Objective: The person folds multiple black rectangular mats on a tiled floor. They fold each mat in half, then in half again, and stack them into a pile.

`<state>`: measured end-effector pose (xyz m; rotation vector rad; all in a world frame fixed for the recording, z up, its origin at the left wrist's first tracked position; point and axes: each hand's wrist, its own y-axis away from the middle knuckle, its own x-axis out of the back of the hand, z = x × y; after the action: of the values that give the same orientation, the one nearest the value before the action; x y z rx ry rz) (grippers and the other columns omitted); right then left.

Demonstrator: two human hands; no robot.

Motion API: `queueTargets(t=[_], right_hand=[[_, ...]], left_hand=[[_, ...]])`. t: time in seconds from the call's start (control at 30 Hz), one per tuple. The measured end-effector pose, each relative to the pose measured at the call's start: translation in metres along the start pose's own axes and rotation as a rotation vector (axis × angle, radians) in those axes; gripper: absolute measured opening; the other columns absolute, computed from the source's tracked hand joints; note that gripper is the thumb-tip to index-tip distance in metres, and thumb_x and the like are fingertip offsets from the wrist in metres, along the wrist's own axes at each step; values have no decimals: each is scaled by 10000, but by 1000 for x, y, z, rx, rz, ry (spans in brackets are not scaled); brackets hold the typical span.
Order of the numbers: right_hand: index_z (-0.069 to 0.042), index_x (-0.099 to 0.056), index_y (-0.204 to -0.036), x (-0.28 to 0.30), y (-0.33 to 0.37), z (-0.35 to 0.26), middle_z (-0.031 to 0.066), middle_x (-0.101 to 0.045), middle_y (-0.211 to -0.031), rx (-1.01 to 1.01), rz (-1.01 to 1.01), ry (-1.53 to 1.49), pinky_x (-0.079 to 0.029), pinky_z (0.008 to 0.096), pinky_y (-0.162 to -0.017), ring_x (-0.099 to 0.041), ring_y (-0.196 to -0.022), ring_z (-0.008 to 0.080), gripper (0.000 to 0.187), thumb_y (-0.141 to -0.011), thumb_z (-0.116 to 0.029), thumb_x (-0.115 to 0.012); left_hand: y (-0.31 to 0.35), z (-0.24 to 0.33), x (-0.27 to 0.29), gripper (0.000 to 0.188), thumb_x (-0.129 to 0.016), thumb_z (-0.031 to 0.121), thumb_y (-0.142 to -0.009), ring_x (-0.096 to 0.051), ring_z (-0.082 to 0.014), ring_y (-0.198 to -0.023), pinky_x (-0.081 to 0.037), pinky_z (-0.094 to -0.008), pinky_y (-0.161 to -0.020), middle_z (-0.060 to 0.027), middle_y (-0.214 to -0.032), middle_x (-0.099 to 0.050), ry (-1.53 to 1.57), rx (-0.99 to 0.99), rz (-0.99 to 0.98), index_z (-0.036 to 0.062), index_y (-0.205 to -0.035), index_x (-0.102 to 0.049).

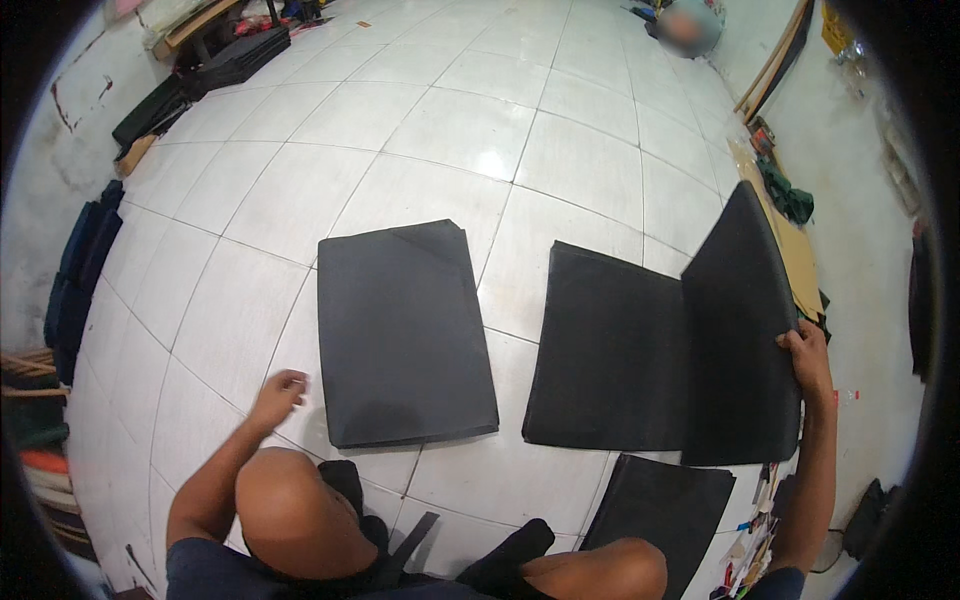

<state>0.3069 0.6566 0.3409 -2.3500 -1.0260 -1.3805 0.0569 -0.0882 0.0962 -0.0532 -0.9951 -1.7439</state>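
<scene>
My right hand pinches the outer edge of a large black sheet, holding that side up off the floor. Its raised half stands tilted by the right wall, and a bend line joins it to a flat black stack. Whether one sheet or several are lifted, I cannot tell. My left hand hovers near the lower left of a second black stack, apart from it, fingers loosely curled with nothing in them. Another black sheet or stack lies close to my right knee, partly covered.
White floor tiles surround the stacks. Along the right wall lean brown boards beside a green cloth. Dark folded bundles line the left wall, with black flat pieces farther back. Someone's blurred head shows at the far right.
</scene>
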Motion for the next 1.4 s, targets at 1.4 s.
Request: queueTargets(t=[1.4], right_hand=[[-44,-564,-1273,-340,46,-135,190,-613,-1211,526,-492,412,-493,478,-945,-597,-1138,364,547,-925,-463,-617]], left_hand=[[-57,7,-41,699,-673,505,-883,-568,-382,-1174,-435,-408,-994,-230,-1205,-605,-463,-300,142,-49,-1291,-547]])
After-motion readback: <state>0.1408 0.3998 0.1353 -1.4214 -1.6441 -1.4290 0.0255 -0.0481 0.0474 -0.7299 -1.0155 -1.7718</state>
